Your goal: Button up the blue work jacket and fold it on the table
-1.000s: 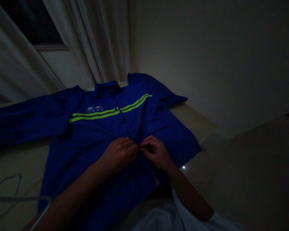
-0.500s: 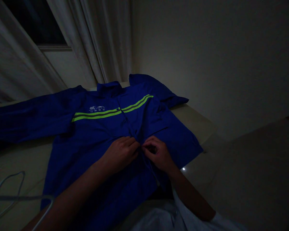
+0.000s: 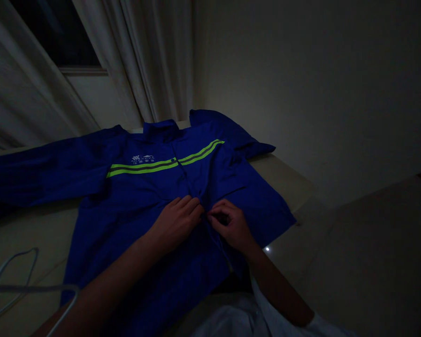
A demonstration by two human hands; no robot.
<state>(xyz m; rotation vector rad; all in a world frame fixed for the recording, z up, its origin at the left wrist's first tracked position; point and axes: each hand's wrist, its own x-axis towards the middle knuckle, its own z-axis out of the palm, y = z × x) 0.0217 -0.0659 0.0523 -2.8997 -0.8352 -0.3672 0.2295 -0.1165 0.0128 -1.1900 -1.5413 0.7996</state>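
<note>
Right hand [image 3: 229, 222] pinches the front edge [image 3: 210, 230] of a blue work jacket [image 3: 126, 224], left hand [image 3: 182, 215] close beside it

Thumb and forefinger of the right hand meet at their tips on the jacket's front edge, leaving a small rounded gap behind them; whether a button sits between the tips cannot be told. The left hand lies back-up on the cloth, fingers bent together toward the same spot; its thumb and fingertips are hidden, so its hold cannot be told.

The jacket lies front up on a pale table [image 3: 287, 182], collar [image 3: 161, 131] at the far side, hem toward the person. One long sleeve [image 3: 38, 175] stretches off at the view's left; the other sleeve [image 3: 231, 135] rests near the far right of the table. A lime-yellow and dark striped band [image 3: 140, 169] crosses the chest, just below a white printed logo [image 3: 142, 159]. One dark button [image 3: 173, 160] shows where the band meets the front opening.

At the lower left, a pale cord [image 3: 31, 289] loops above the table and passes in front of the left forearm [image 3: 119, 274]. Pale clothing [image 3: 228, 323] shows at the bottom. Beyond the table hang long curtains [image 3: 157, 61], beside a dark window [image 3: 70, 37] and a plain wall [image 3: 301, 93].
</note>
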